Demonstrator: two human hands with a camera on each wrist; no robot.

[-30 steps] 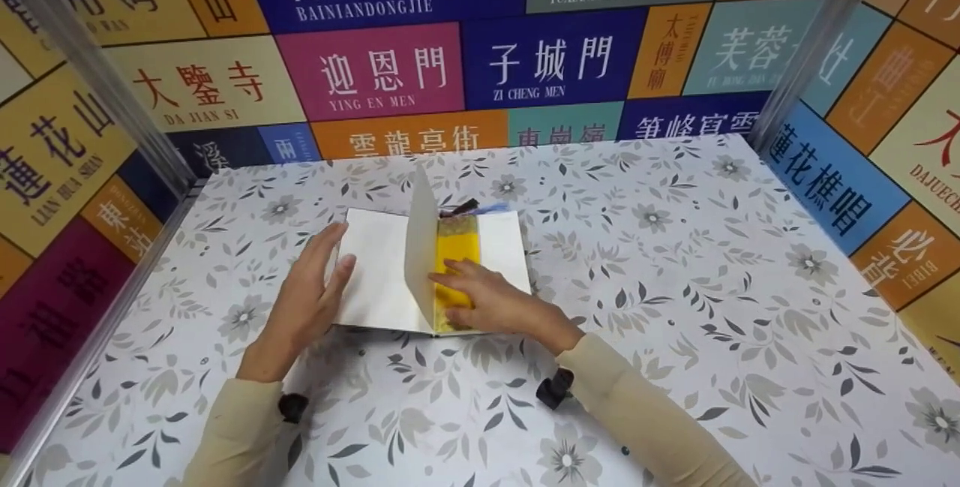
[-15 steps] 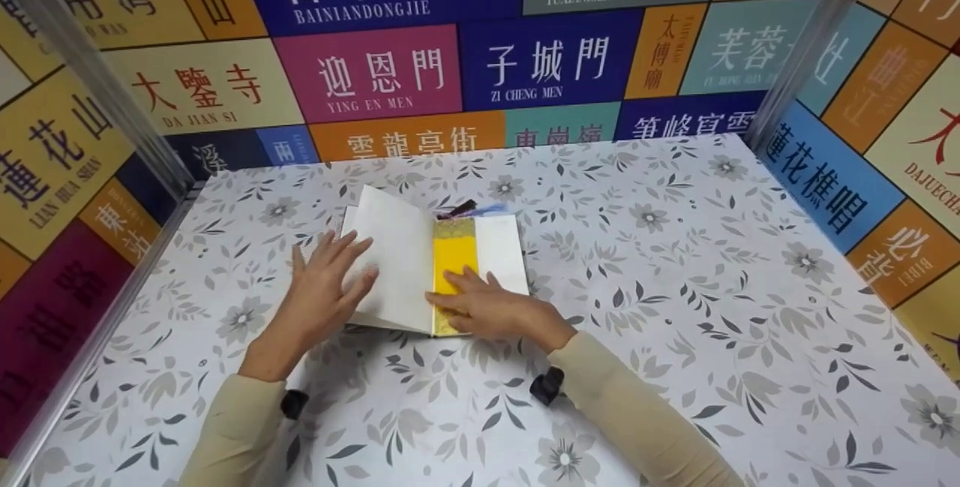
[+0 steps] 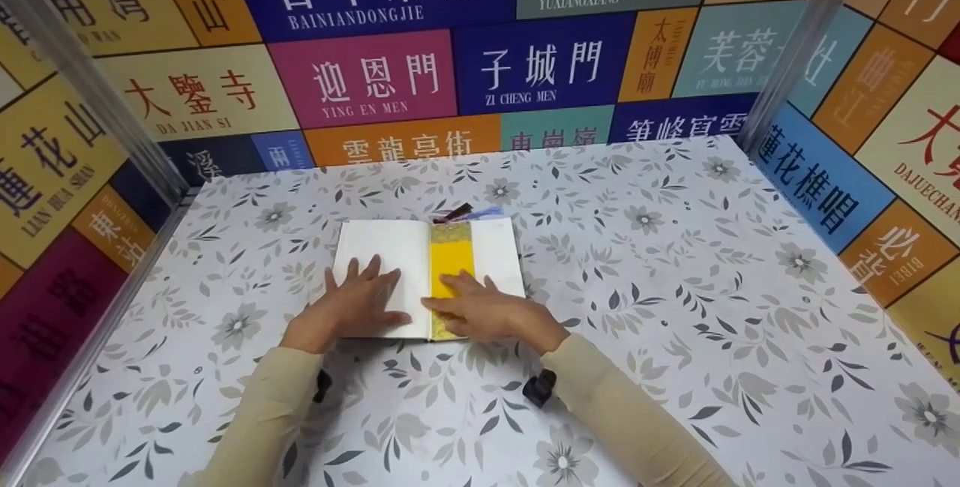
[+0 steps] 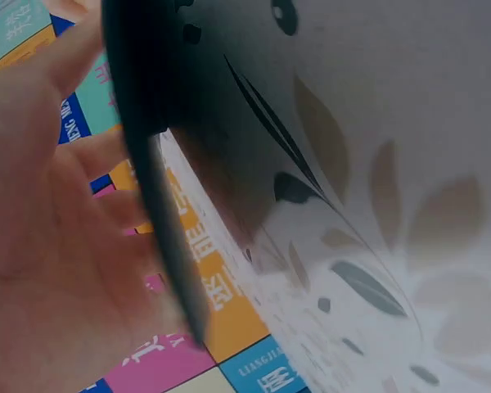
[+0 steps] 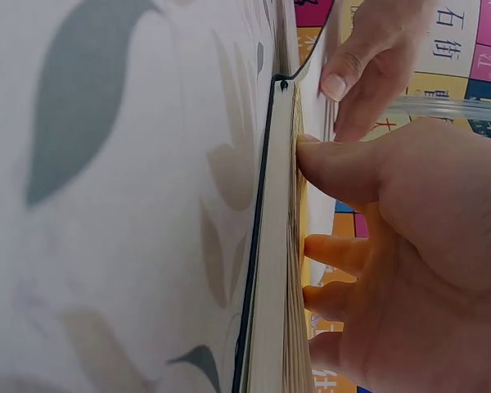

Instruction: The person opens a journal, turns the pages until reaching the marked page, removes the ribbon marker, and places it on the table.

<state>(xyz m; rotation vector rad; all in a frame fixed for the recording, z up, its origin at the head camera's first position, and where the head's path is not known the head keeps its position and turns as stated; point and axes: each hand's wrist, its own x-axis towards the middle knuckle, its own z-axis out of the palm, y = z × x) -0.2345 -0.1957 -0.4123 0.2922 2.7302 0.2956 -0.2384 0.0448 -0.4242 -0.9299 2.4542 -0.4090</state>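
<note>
An open book [image 3: 499, 254] with blank white pages lies flat on the patterned table. A yellow bookmark [image 3: 451, 256] with grey-gold patterned ends lies along the right page, beside the spine. My left hand [image 3: 360, 301] rests spread on the left page, fingers straight. My right hand [image 3: 480, 308] presses the lower part of the bookmark with its fingertips. In the right wrist view the thumb and fingers of the right hand [image 5: 409, 246] touch the top of the book's page block [image 5: 277, 246]. The left wrist view shows the left hand [image 4: 57, 229] beside the book's dark cover edge.
A dark tassel [image 3: 456, 211] and a bluish one stick out past the book's top edge. The table [image 3: 637, 284] has a grey leaf and flower print. Colourful panels [image 3: 360, 74] with Chinese characters stand around its back and sides.
The upright page has turned over to the left and now lies flat. My left hand has moved right, from the book's edge onto that page. My right hand stays on the bookmark.
</note>
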